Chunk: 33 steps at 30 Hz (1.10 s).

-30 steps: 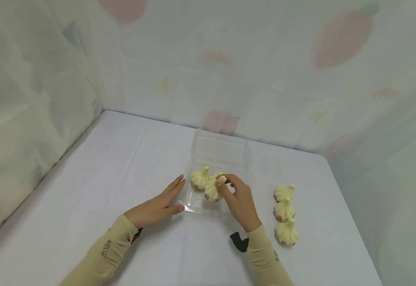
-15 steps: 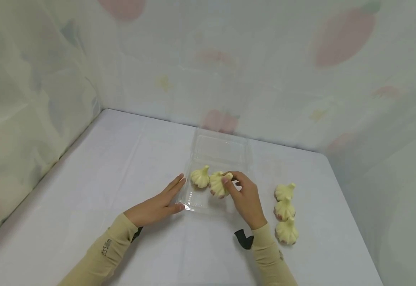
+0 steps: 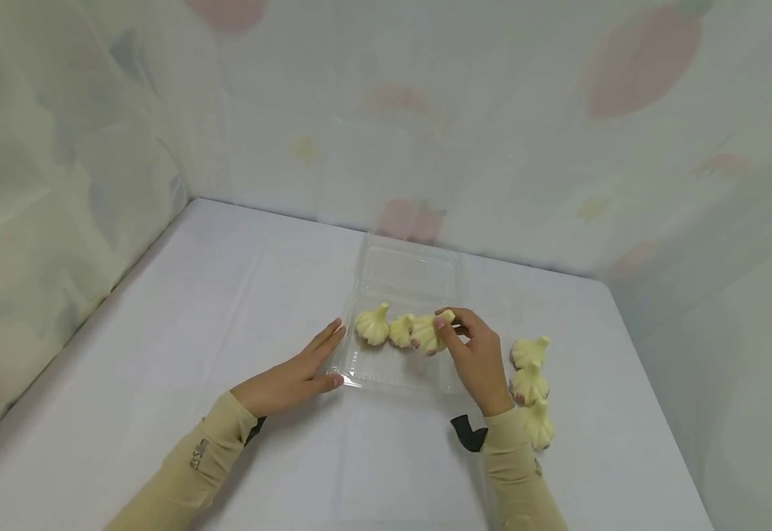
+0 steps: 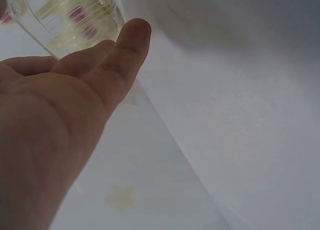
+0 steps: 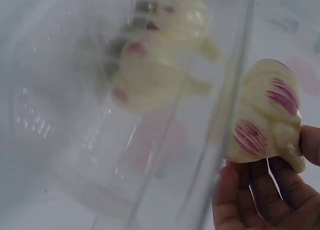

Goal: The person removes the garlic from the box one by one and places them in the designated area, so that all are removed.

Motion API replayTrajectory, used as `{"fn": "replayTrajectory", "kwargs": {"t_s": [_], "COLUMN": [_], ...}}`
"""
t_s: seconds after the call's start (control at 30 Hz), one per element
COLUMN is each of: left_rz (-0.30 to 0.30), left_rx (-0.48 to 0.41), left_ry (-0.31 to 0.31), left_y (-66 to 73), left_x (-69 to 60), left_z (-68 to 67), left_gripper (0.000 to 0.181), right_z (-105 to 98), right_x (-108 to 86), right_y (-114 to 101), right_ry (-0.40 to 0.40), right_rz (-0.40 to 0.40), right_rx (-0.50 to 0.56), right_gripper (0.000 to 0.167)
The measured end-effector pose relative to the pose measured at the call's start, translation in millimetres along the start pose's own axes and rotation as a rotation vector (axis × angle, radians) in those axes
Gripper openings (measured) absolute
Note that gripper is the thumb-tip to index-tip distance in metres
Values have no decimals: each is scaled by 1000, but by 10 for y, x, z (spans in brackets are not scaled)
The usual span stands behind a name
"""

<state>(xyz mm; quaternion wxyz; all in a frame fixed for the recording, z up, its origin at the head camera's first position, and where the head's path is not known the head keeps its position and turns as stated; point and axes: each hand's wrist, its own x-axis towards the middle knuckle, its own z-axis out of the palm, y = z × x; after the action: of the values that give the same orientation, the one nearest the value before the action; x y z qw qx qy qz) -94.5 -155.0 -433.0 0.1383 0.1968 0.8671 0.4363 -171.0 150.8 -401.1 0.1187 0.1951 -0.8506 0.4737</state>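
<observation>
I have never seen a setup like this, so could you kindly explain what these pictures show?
Certainly. There is no machine: a person is working with two bare hands. The head picture comes from a camera worn on the head, looking forward and down; the other two come from cameras on the wrists.

On the white table is an open, clear box with two garlic bulbs inside. Three other bulbs lie in a row to the right. The right hand has another bulb in its grip at the box's right side. The left hand lies, fingers straight, along the left edge.
</observation>
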Motion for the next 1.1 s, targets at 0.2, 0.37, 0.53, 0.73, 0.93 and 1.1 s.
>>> {"fn": "replayTrajectory", "kwargs": {"t_s": [0.2,0.37,0.53,0.73,0.93,1.1], "left_rz": [-16,-3,-2,-10,-3,-8], "left_rx": [16,12,14,13,15,17], "left_ry": [-6,2,3,0,3,5], "left_y": [-14,-8,2,3,-2,1], "left_x": [3,14,14,12,13,8], "left_z": [-6,-4,-5,-4,4,1], "left_gripper": [83,82,81,82,82,82], "right_z": [-101,-209,-328,-446,-557,-639], "right_x": [35,74,102,115,111,124], "right_y": [57,78,94,175,232,238], "right_ry": [46,81,125,194,284,321], "right_rz": [-21,20,71,94,163,199], "right_rx": [26,45,19,-21,-77,-110], "right_gripper": [24,28,30,34,37,36]}}
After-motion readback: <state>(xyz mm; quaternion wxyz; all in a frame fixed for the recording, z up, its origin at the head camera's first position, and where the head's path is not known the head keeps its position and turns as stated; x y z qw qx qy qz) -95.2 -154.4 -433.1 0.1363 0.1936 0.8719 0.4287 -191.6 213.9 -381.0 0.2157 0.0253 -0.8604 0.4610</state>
